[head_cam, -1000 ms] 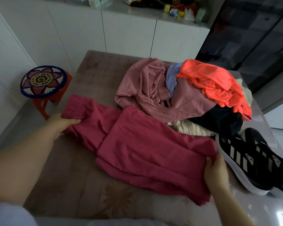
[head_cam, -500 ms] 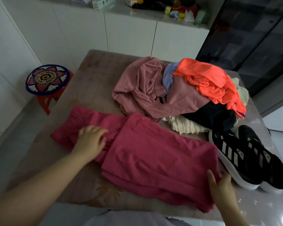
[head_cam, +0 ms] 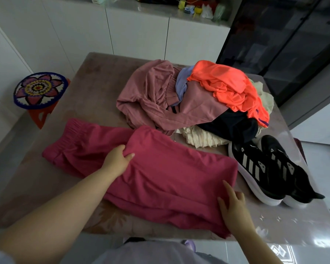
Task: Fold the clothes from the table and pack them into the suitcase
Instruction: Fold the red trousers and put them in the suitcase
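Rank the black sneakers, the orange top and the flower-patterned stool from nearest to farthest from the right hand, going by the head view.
From the right hand, resting on the pink trousers:
1. Black sneakers, just to its right on the table.
2. Orange top, farther back, ahead of the hand.
3. Flower-patterned stool, off the table's far left.

On the left hand (head_cam: 118, 159) we cannot see the fingertips, tucked beneath a fold of the magenta trousers (head_cam: 170, 174). The dark garment (head_cam: 234, 126) lies mostly buried under the orange top (head_cam: 229, 86). Small items (head_cam: 198, 9) on the back worktop (head_cam: 151, 8) are too small to name, some cut by the top edge.
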Demonstrator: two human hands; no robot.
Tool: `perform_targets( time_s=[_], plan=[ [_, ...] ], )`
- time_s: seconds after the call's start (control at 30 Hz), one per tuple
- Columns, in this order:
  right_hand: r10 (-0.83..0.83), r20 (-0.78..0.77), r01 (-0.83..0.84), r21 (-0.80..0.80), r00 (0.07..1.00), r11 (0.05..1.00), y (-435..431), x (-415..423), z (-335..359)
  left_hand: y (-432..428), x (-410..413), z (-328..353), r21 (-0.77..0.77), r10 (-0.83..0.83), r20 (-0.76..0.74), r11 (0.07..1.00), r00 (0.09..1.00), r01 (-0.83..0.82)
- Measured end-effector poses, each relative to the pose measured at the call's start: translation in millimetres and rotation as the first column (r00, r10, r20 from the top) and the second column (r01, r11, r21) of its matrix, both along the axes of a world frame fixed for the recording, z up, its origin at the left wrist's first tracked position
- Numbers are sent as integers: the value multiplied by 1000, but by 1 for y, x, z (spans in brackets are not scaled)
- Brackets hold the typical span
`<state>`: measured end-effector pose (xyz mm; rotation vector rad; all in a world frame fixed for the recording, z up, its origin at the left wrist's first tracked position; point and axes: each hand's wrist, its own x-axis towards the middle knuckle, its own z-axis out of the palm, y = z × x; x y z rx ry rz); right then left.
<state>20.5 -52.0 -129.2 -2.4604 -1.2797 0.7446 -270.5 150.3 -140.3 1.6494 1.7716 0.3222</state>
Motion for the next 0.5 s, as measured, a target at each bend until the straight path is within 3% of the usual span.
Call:
perform_targets(
  time_s=[0.1, 0.2, 0.33, 0.5],
  plan=[
    [39, 121, -26, -104, 992, 994, 11, 2, 4, 8, -15, 20, 119, 43, 21, 992, 999, -46],
    [247, 265, -213, -150, 932, 965, 32, -1, 8, 26, -48, 39, 216, 95, 42, 971, 995, -101],
    [420, 246, -382, -189, 873, 905, 62, -19, -2, 41, -98, 54, 237, 154, 21, 959, 988, -154],
    [472, 157, -416, -292, 868, 862, 78, -43, -17, 45, -136, 47, 191, 89, -60, 979, 994, -76]
  ],
)
